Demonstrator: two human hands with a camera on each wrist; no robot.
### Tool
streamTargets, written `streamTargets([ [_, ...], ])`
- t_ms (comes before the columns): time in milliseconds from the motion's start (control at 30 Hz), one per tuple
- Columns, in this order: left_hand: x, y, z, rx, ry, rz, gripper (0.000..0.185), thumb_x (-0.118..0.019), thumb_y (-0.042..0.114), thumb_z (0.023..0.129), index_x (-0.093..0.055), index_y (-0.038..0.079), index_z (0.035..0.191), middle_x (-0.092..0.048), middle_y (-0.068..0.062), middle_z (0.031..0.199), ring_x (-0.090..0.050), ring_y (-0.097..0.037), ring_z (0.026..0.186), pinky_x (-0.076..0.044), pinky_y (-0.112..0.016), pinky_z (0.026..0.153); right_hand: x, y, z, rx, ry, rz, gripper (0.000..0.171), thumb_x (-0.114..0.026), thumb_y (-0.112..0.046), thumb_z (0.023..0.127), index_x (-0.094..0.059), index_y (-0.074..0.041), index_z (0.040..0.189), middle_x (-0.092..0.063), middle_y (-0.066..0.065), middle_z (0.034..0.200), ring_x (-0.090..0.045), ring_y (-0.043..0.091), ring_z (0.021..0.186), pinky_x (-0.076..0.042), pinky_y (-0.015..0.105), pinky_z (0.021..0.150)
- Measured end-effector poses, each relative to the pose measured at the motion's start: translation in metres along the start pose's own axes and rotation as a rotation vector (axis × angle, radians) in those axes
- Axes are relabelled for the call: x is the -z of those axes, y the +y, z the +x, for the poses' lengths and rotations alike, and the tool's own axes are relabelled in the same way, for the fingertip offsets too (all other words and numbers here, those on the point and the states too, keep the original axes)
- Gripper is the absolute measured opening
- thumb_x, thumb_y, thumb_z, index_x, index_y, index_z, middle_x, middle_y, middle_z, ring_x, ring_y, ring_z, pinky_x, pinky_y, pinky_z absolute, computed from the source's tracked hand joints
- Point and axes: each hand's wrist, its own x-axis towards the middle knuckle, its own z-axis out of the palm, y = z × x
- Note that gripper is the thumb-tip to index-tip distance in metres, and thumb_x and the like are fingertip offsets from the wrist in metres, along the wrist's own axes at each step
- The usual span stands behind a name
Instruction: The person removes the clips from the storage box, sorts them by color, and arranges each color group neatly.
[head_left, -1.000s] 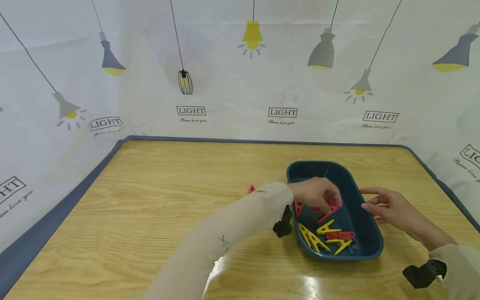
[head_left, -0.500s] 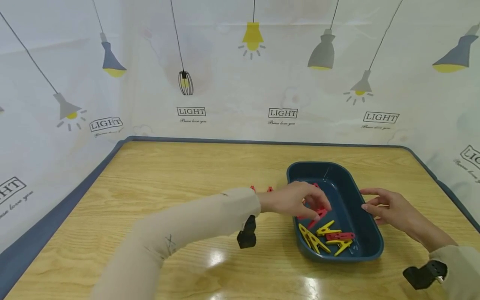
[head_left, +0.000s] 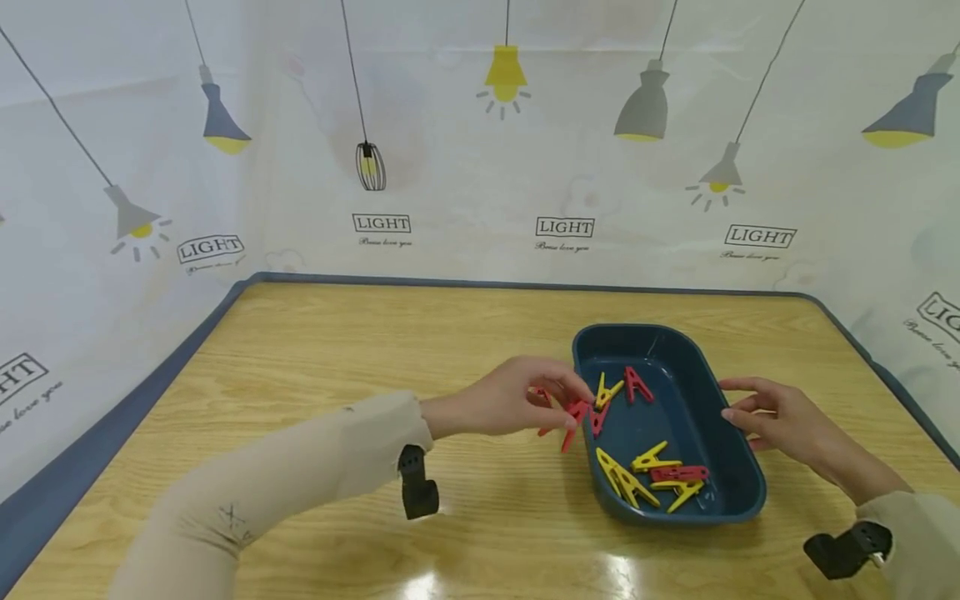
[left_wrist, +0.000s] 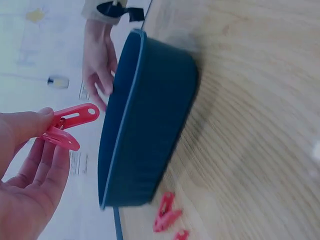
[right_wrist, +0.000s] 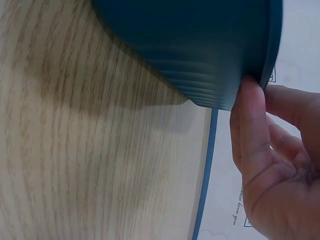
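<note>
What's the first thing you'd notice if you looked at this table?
Probably the dark blue tub on the right part of the wooden table, with red and yellow clothes pegs lying inside it. Just left of the tub, the left hand pinches a red peg, while the right hand touches the tub's right rim. Behind the table hangs a white curtain printed with lamps.

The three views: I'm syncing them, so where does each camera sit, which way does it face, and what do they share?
Head: looks forward and down at the table, blue tray, both hands and sleeves.
Left wrist: sits behind the left hand, which pinches a red clothespin, facing the tray's outer wall.
Right wrist: sits low by the right hand, whose fingers touch the tray rim.
Shared: all three show the tray; head and left wrist show the held clothespin.
</note>
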Motion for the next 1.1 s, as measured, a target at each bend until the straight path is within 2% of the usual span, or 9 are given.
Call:
streamTargets([
  [300, 0.033, -0.036, -0.030, 0.109, 0.175, 0.021, 0.029, -0.064, 0.005, 0.080, -0.059, 0.003, 0.109, -0.058, -0.012, 0.105, -0.058, -0.015, 0.091, -0.048, -0.026, 0.076, -0.001, 0.002, 0.000, 0.001, 0.003, 0.000, 0.055, -0.050, -0.022, 0.091, -0.029, 0.008, 0.132, -0.057, 0.018, 0.098, -0.060, 0.014, 0.076, -0.051, 0.036, 0.064],
  [467, 0.046, -0.059, -0.040, 0.202, 0.286, 0.037, 0.030, -0.064, 0.007, 0.080, -0.058, 0.003, 0.110, -0.056, -0.011, 0.109, -0.057, -0.020, 0.095, -0.048, -0.029, 0.076, 0.000, 0.001, 0.000, -0.014, -0.001, -0.004, 0.055, -0.050, -0.023, 0.092, -0.029, 0.007, 0.132, -0.057, 0.017, 0.097, -0.059, 0.014, 0.077, -0.051, 0.036, 0.064],
  [633, 0.048, -0.083, -0.046, 0.299, 0.370, 0.006, 0.032, -0.065, 0.007, 0.080, -0.057, -0.002, 0.110, -0.057, -0.013, 0.106, -0.056, -0.025, 0.095, -0.048, -0.030, 0.076, 0.000, 0.001, 0.000, -0.014, -0.006, -0.005, 0.055, -0.050, -0.024, 0.092, -0.029, 0.007, 0.133, -0.057, 0.017, 0.098, -0.059, 0.015, 0.078, -0.051, 0.037, 0.065],
  [800, 0.044, -0.102, -0.048, 0.385, 0.419, 0.000, 0.032, -0.065, 0.007, 0.080, -0.058, -0.001, 0.110, -0.058, -0.010, 0.103, -0.057, -0.024, 0.093, -0.048, -0.030, 0.074, 0.000, 0.001, 0.000, -0.012, 0.001, -0.009, 0.056, -0.050, -0.024, 0.091, -0.029, 0.007, 0.132, -0.056, 0.017, 0.097, -0.059, 0.016, 0.078, -0.052, 0.036, 0.064],
  [967, 0.040, -0.111, -0.048, 0.467, 0.456, 0.003, 0.031, -0.064, 0.008, 0.081, -0.058, 0.002, 0.110, -0.058, -0.008, 0.102, -0.057, -0.023, 0.093, -0.048, -0.031, 0.074, 0.001, 0.000, 0.000, -0.015, 0.003, -0.010, 0.057, -0.050, -0.025, 0.091, -0.029, 0.007, 0.132, -0.056, 0.018, 0.098, -0.060, 0.017, 0.078, -0.052, 0.035, 0.064],
  [1100, 0.038, -0.114, -0.048, 0.497, 0.478, -0.006, 0.033, -0.064, 0.006, 0.081, -0.057, 0.003, 0.113, -0.057, -0.009, 0.105, -0.056, -0.023, 0.095, -0.048, -0.031, 0.075, 0.000, 0.000, 0.002, -0.017, 0.002, -0.015, 0.055, -0.050, -0.024, 0.092, -0.029, 0.007, 0.132, -0.056, 0.018, 0.098, -0.059, 0.019, 0.079, -0.052, 0.036, 0.064],
])
